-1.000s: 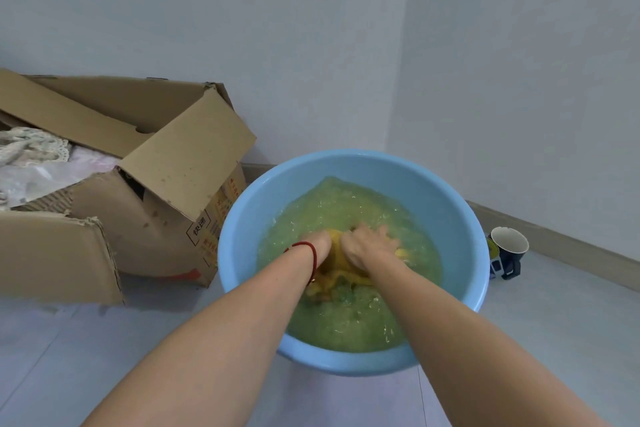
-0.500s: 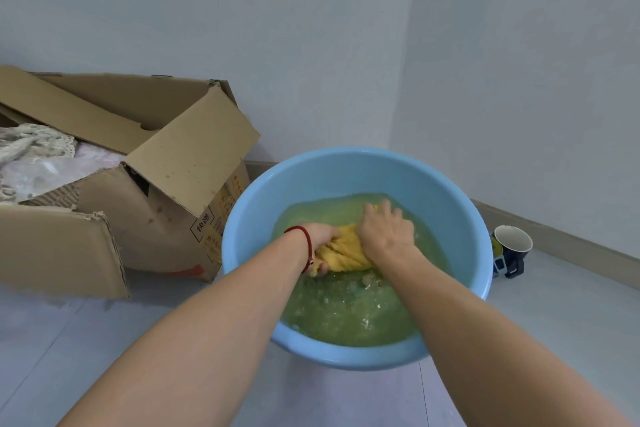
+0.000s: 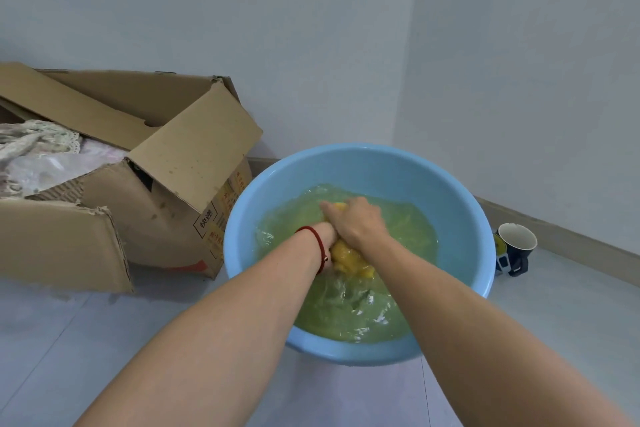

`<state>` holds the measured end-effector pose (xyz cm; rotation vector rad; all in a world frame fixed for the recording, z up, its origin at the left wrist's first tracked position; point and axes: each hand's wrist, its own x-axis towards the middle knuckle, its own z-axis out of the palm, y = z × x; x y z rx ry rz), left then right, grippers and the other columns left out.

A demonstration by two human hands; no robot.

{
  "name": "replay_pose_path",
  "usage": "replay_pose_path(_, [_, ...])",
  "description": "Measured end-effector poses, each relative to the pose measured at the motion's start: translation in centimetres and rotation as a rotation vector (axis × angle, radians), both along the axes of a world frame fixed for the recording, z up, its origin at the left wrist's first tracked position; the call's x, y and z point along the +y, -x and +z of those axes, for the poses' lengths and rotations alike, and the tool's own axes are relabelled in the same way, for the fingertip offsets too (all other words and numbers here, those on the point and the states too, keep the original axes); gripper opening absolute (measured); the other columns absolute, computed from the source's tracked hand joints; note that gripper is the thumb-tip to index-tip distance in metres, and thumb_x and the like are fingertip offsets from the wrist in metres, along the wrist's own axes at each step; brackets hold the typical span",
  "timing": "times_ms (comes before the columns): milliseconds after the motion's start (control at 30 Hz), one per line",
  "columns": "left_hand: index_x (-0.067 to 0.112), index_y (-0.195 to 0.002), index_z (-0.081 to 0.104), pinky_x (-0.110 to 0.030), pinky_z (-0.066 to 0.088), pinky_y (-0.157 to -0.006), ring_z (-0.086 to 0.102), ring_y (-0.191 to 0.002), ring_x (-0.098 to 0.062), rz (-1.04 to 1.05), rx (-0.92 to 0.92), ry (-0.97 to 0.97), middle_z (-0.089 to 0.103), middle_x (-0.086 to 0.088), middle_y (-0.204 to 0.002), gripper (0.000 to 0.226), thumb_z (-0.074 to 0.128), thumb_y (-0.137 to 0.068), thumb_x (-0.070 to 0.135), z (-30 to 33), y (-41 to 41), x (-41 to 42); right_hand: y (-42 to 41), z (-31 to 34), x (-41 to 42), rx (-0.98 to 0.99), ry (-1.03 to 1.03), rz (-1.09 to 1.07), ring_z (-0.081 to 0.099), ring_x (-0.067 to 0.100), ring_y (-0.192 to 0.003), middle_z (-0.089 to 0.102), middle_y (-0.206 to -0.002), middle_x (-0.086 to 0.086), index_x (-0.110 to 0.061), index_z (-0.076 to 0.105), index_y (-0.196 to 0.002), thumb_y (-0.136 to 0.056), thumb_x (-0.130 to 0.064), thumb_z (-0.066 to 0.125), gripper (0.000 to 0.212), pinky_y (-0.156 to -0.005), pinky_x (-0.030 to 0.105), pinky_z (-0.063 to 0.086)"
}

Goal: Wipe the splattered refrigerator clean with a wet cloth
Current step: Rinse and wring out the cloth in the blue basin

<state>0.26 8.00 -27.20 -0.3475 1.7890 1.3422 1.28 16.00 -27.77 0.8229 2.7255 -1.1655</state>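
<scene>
Cloth, one yellow one, sits bunched in the blue basin on the floor, partly under the greenish water and partly lifted out of it between my hands. A second ago it lay flatter and deeper under both palms; half a second ago it was gathered into a roll between them; now my right hand has crossed over the top of the bundle and my left hand, the one with the red cord at the wrist, is tucked beneath it. Both hands are clamped on the cloth and pressed together, though the left fingers are mostly hidden. The water has gone from foamy and churned to clearer, with ripples near the front rim. I judge this as the wringing or scrubbing stage, so the cloth is wet but not yet ready for wiping, and no refrigerator is in view.

Counting: one basin, one cloth, two hands, one dark mug just right of the basin near the skirting, and one torn cardboard box to the left with pale fabric inside
</scene>
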Motion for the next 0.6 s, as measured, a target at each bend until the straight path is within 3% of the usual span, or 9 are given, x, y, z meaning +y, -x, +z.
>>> replay_pose_path(67, [0.014,-0.065,0.051,-0.017,0.044,-0.034,0.056,-0.04,-0.015,-0.006,-0.039,0.049,0.058,-0.003,-0.054,0.046,0.043,-0.108,0.03,0.6,0.0,0.1,-0.4,-0.4,1.1,-0.036,-0.209,0.043,0.063,0.037,-0.1,0.066,-0.107,0.013,-0.013,0.066,-0.106,-0.102,-0.05,0.046,0.042,-0.084,0.04,0.048])
replay_pose_path(167, [0.015,-0.079,0.056,-0.023,0.051,-0.043,0.055,-0.061,-0.017,-0.129,0.012,0.192,0.059,-0.004,-0.076,0.037,0.045,-0.108,0.034,1.6,0.7,-0.5,-0.7,-1.5,3.6,-0.115,-0.513,0.081,0.062,0.039,-0.116,0.064,-0.128,0.016,-0.012,0.064,-0.124,-0.108,-0.028,0.038,0.035,-0.085,0.043,0.045])
replay_pose_path(233, [0.009,-0.095,0.056,-0.036,0.061,-0.06,0.058,-0.07,-0.027,-0.088,0.136,0.267,0.058,-0.013,-0.09,0.026,0.042,-0.108,0.026,1.4,1.6,-1.1,-0.8,-2.1,4.4,-0.185,-0.565,0.04,0.049,0.04,-0.128,0.048,-0.141,0.017,-0.013,0.051,-0.136,-0.106,-0.021,0.037,0.034,-0.095,0.049,0.045])
replay_pose_path(267, [0.005,-0.101,0.053,-0.04,0.058,-0.071,0.057,-0.074,-0.03,-0.07,0.192,0.311,0.056,-0.017,-0.099,0.023,0.037,-0.108,0.02,1.1,1.5,-1.2,-1.1,-2.2,4.4,-0.246,-0.551,0.025,0.041,0.042,-0.132,0.041,-0.146,0.017,-0.015,0.046,-0.139,-0.105,-0.025,0.036,0.038,-0.099,0.055,0.043])
replay_pose_path(367, [0.004,-0.103,0.054,-0.045,0.051,-0.091,0.061,-0.094,-0.034,0.018,0.2,0.266,0.058,-0.022,-0.116,0.024,0.032,-0.104,0.016,-0.6,1.0,-1.1,-1.3,-2.6,3.3,-0.386,-0.351,0.014,0.025,0.052,-0.146,0.021,-0.164,0.02,-0.02,0.032,-0.156,-0.105,-0.038,0.026,0.054,-0.114,0.07,0.027])
replay_pose_path(433, [0.007,-0.091,0.058,-0.046,0.056,-0.085,0.064,-0.089,-0.031,0.094,0.12,0.197,0.063,-0.02,-0.102,0.029,0.035,-0.101,0.022,-1.7,0.6,-0.6,-0.9,-2.4,2.2,-0.368,-0.171,0.003,0.027,0.051,-0.149,0.016,-0.168,0.023,-0.016,0.029,-0.161,-0.107,-0.037,0.022,0.058,-0.122,0.067,0.021])
replay_pose_path(533, [0.012,-0.086,0.06,-0.033,0.052,-0.076,0.059,-0.078,-0.026,0.148,0.049,0.076,0.064,-0.014,-0.093,0.034,0.037,-0.105,0.029,-1.7,0.4,0.2,-0.2,-1.4,0.6,-0.204,0.293,-0.05,0.052,0.042,-0.134,0.05,-0.15,0.025,-0.002,0.05,-0.147,-0.108,-0.033,0.023,0.057,-0.117,0.054,0.039])
replay_pose_path(600, [0.015,-0.079,0.052,-0.028,0.049,-0.079,0.055,-0.075,-0.02,0.133,0.038,0.02,0.059,-0.007,-0.084,0.036,0.033,-0.109,0.024,-1.5,0.3,0.3,0.0,-1.1,-0.2,-0.101,0.429,-0.107,0.063,0.039,-0.113,0.064,-0.127,0.022,-0.002,0.061,-0.131,-0.102,-0.043,0.032,0.058,-0.103,0.05,0.052])
